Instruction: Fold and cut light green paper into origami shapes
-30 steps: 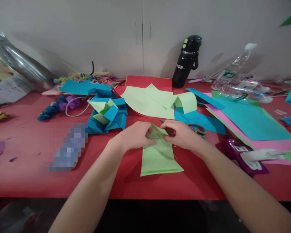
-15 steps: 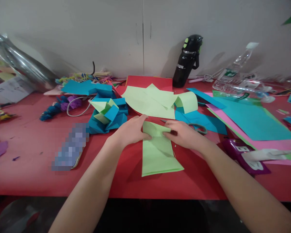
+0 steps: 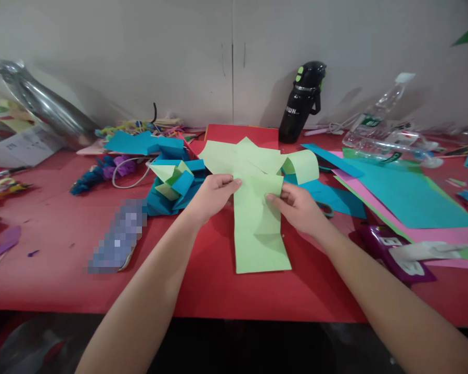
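A long strip of light green paper (image 3: 259,223) stands raised between my hands, with a crease across its lower part and its bottom end near the red tabletop. My left hand (image 3: 217,196) pinches its upper left corner between thumb and fingers. On the right edge, my right hand (image 3: 296,205) grips it, thumb in front and fingers behind. Partly covered by the right hand, a pair of scissors (image 3: 326,210) shows only a bit of its handle. Behind the strip lie larger light green sheets (image 3: 222,156) and a curled green piece (image 3: 304,165).
Blue folded paper (image 3: 159,200) sits left of my hands. Blue and pink sheets (image 3: 425,197) and a purple-and-white item (image 3: 398,254) lie right. A black bottle (image 3: 300,106), clear plastic bottles (image 3: 374,122) and a metal flask (image 3: 47,104) stand or lie toward the wall.
Both hands have lifted the strip's upper end, and it now stands more upright and unfolded toward me. My left hand has moved up to its top corner; the scissors are more covered.
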Available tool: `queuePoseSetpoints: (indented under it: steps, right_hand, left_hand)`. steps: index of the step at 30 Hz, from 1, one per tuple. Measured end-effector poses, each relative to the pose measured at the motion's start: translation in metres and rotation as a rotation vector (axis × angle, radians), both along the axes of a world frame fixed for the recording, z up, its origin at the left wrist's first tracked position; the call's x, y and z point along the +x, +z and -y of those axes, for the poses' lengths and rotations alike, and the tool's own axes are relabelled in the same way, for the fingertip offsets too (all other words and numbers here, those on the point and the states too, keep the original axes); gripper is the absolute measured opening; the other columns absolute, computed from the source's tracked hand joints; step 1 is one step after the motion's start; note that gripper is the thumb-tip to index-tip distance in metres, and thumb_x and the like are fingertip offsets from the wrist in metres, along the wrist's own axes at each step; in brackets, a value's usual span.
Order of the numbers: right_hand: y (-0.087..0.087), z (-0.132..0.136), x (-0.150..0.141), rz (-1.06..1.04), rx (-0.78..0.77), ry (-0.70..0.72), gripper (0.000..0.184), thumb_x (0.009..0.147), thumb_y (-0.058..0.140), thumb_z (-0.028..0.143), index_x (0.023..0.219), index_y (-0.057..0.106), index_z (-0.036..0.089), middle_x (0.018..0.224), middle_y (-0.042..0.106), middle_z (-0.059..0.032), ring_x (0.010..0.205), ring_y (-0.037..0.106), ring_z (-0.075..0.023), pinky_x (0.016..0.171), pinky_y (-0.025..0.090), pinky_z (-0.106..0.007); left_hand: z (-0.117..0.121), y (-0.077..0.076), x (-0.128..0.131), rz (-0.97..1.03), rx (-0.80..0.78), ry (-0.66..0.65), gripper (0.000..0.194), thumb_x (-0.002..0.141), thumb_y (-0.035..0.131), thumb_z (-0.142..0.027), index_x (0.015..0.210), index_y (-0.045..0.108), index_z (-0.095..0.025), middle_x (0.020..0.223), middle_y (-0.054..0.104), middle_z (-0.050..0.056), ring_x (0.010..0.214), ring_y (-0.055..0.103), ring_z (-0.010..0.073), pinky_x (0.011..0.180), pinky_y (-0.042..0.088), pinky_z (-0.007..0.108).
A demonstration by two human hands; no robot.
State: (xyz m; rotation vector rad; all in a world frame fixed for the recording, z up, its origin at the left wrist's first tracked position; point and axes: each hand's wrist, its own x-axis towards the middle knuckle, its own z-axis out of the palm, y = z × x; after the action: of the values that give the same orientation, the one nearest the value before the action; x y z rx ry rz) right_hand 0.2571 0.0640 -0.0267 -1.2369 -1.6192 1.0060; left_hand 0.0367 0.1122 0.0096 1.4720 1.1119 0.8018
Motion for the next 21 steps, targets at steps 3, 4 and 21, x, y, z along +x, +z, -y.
queuePoseSetpoints:
  steps: [3, 4, 21]
  right_hand:
    - [0.003, 0.004, -0.001, 0.211, 0.14, -0.093, 0.037, 0.1, 0.05, 0.042, 0.13, 0.063, 0.024, 0.112, 0.075, -0.0094, 0.083, 0.071, -0.0259, 0.068, 0.059, -0.041]
    - [0.005, 0.006, -0.001, 0.269, 0.197, -0.102, 0.039, 0.101, 0.048, 0.039, 0.135, 0.061, 0.025, 0.118, 0.074, -0.0091, 0.085, 0.071, -0.0258, 0.071, 0.059, -0.042]
    - [0.011, 0.009, -0.001, 0.418, 0.456, 0.186, 0.061, 0.095, 0.039, 0.006, 0.147, 0.051, 0.035, 0.16, 0.04, 0.0027, 0.146, 0.041, -0.0238, 0.116, 0.044, -0.045]
  left_hand:
    - [-0.001, -0.002, 0.006, 0.241, -0.143, -0.002, 0.024, 0.088, 0.064, -0.038, 0.077, 0.064, -0.017, 0.079, 0.067, 0.005, 0.074, 0.068, 0.02, 0.071, 0.055, 0.034]
    - [0.0, -0.002, 0.007, 0.288, -0.173, 0.014, 0.021, 0.087, 0.065, -0.037, 0.08, 0.065, -0.017, 0.08, 0.068, 0.005, 0.074, 0.068, 0.0199, 0.07, 0.056, 0.034]
    - [0.0, 0.0, 0.011, 0.482, -0.214, 0.108, 0.024, 0.088, 0.063, -0.032, 0.097, 0.07, -0.011, 0.085, 0.075, 0.012, 0.082, 0.074, 0.0256, 0.077, 0.06, 0.037]
